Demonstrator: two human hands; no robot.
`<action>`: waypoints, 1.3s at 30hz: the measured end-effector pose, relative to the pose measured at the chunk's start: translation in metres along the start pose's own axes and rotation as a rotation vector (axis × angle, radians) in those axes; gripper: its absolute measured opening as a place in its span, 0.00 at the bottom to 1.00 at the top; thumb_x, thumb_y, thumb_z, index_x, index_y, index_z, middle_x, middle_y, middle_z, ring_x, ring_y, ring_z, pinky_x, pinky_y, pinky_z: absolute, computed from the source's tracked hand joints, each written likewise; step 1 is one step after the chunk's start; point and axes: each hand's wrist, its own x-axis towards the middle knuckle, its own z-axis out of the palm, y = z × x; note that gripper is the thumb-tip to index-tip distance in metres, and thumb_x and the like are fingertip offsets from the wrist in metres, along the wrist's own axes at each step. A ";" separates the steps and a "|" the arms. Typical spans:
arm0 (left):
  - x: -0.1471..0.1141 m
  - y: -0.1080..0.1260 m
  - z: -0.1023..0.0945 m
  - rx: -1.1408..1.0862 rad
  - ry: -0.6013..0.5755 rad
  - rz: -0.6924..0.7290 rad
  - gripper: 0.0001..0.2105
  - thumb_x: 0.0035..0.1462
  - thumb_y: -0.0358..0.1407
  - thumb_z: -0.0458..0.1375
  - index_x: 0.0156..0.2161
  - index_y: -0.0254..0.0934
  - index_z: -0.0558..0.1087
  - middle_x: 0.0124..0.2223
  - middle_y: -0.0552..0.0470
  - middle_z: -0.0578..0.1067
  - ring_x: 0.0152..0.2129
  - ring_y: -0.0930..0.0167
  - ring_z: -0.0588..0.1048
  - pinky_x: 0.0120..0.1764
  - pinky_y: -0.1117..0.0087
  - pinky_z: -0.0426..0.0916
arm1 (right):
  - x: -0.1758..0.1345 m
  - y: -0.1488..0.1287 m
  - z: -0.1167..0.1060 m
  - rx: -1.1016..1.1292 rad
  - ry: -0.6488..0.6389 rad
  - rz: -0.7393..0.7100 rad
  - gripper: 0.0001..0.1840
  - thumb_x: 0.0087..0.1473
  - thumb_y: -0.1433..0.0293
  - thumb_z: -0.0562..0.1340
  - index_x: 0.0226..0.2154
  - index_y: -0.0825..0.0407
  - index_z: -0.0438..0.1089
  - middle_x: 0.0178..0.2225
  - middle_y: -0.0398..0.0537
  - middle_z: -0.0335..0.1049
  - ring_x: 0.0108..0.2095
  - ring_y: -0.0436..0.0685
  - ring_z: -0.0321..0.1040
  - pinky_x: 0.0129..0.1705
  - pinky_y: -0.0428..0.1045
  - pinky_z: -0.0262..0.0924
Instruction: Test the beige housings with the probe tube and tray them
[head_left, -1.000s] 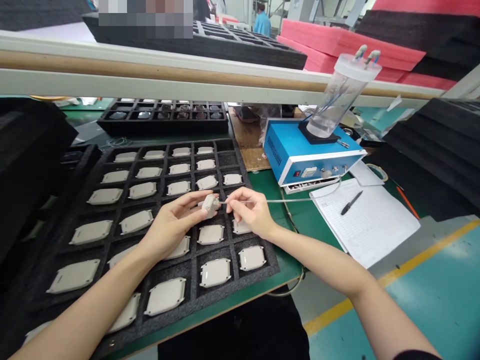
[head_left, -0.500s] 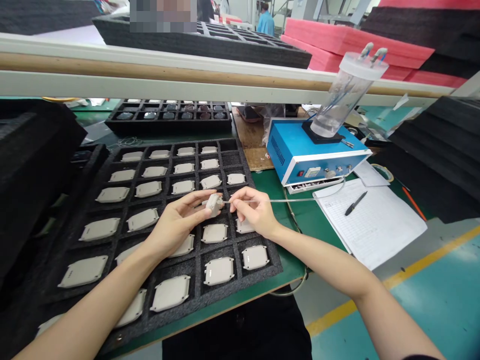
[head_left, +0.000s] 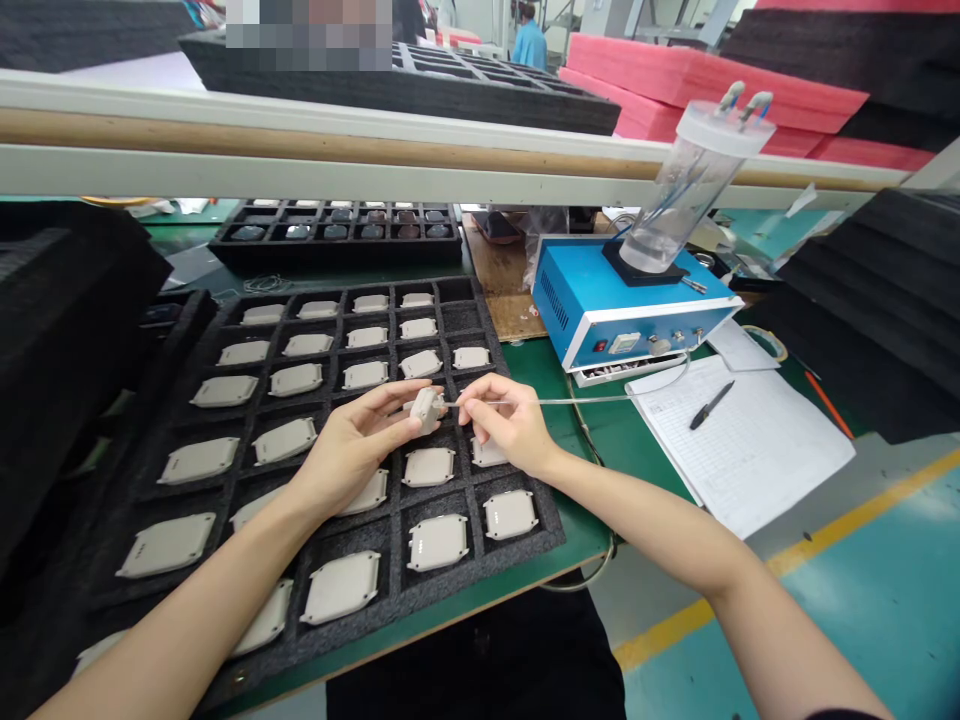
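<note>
Item 1: my left hand (head_left: 352, 450). Fingers curled in, thumb and fingertips closed on a small grey housing (head_left: 427, 408), held raised above the middle of the foam tray (head_left: 247, 450), over one of its right-hand columns.

Item 2: my right hand (head_left: 506, 425). Thumb and forefinger pinched tight on the near end of a thin clear tube (head_left: 570, 400), right where it meets the housing's right side; remaining fingers loosely folded below. Whether the tube tip is seated in the housing or only touching it, I cannot tell.

Item 3: clear tube. Runs from my right fingertips to the right, across the green bench (head_left: 540, 370), toward the blue control box (head_left: 622, 310).

Item 4: foam tray, black, gridded. Holds many grey housings of the same kind, one per pocket; a few pockets at the far right are bare. Lies under both my hands at the near left of the bench.

Item 5: blue control box, far right of my hands, with a clear cylinder (head_left: 686, 190) standing tilted on top.

Item 6: paper sheet (head_left: 742, 440), right of the box's near edge, with a black pen (head_left: 710, 405) lying on it.

Item 7: second black tray (head_left: 337, 230), farther back, holding darker parts.
</note>
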 end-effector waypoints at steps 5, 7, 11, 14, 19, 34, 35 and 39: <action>0.001 0.000 0.000 -0.001 0.005 0.003 0.19 0.44 0.41 0.71 0.44 0.44 0.78 0.50 0.48 0.78 0.51 0.59 0.74 0.59 0.53 0.64 | 0.000 0.000 0.000 0.004 -0.006 0.003 0.08 0.47 0.66 0.64 0.27 0.54 0.68 0.22 0.40 0.68 0.16 0.43 0.57 0.19 0.42 0.55; 0.000 0.000 0.000 -0.003 0.006 0.000 0.19 0.43 0.41 0.71 0.44 0.45 0.78 0.50 0.48 0.78 0.51 0.59 0.74 0.58 0.54 0.64 | 0.000 0.000 0.000 0.005 -0.008 -0.002 0.08 0.47 0.66 0.64 0.27 0.54 0.68 0.22 0.40 0.67 0.16 0.43 0.57 0.19 0.42 0.54; 0.000 0.001 0.000 0.012 0.011 0.007 0.20 0.43 0.42 0.71 0.44 0.43 0.78 0.50 0.47 0.78 0.52 0.58 0.73 0.58 0.54 0.65 | 0.000 0.000 0.000 -0.005 -0.012 -0.004 0.09 0.47 0.64 0.64 0.28 0.54 0.68 0.22 0.40 0.68 0.16 0.44 0.57 0.19 0.43 0.55; 0.000 0.002 0.001 0.017 0.017 0.008 0.21 0.42 0.42 0.71 0.44 0.42 0.78 0.50 0.46 0.78 0.51 0.57 0.74 0.58 0.52 0.65 | 0.000 0.000 0.000 -0.006 -0.014 0.000 0.10 0.47 0.64 0.64 0.28 0.54 0.68 0.22 0.40 0.68 0.16 0.44 0.57 0.19 0.43 0.55; 0.000 0.001 0.001 0.002 0.019 0.000 0.20 0.42 0.41 0.71 0.43 0.43 0.78 0.49 0.47 0.79 0.50 0.58 0.74 0.58 0.52 0.64 | 0.000 0.000 0.000 0.003 -0.012 -0.010 0.08 0.47 0.66 0.63 0.27 0.54 0.68 0.22 0.40 0.67 0.16 0.44 0.57 0.19 0.43 0.55; 0.001 -0.001 -0.001 0.008 0.010 0.005 0.19 0.44 0.41 0.70 0.43 0.45 0.78 0.50 0.49 0.78 0.50 0.59 0.74 0.58 0.53 0.64 | -0.001 0.000 0.000 -0.015 -0.009 0.005 0.09 0.47 0.65 0.64 0.28 0.54 0.68 0.22 0.40 0.68 0.16 0.44 0.57 0.19 0.43 0.55; 0.001 -0.001 -0.001 0.006 0.006 0.005 0.18 0.44 0.41 0.70 0.43 0.46 0.79 0.50 0.49 0.78 0.50 0.60 0.74 0.58 0.54 0.64 | -0.001 0.000 0.000 -0.015 -0.010 0.005 0.09 0.47 0.65 0.64 0.28 0.54 0.68 0.22 0.41 0.68 0.16 0.44 0.57 0.19 0.43 0.55; 0.000 0.000 -0.001 0.001 0.006 0.005 0.18 0.44 0.41 0.70 0.44 0.45 0.79 0.49 0.48 0.78 0.50 0.60 0.74 0.58 0.53 0.64 | -0.001 -0.001 0.000 -0.019 -0.014 -0.004 0.08 0.47 0.65 0.64 0.28 0.54 0.68 0.22 0.41 0.68 0.16 0.44 0.57 0.19 0.43 0.55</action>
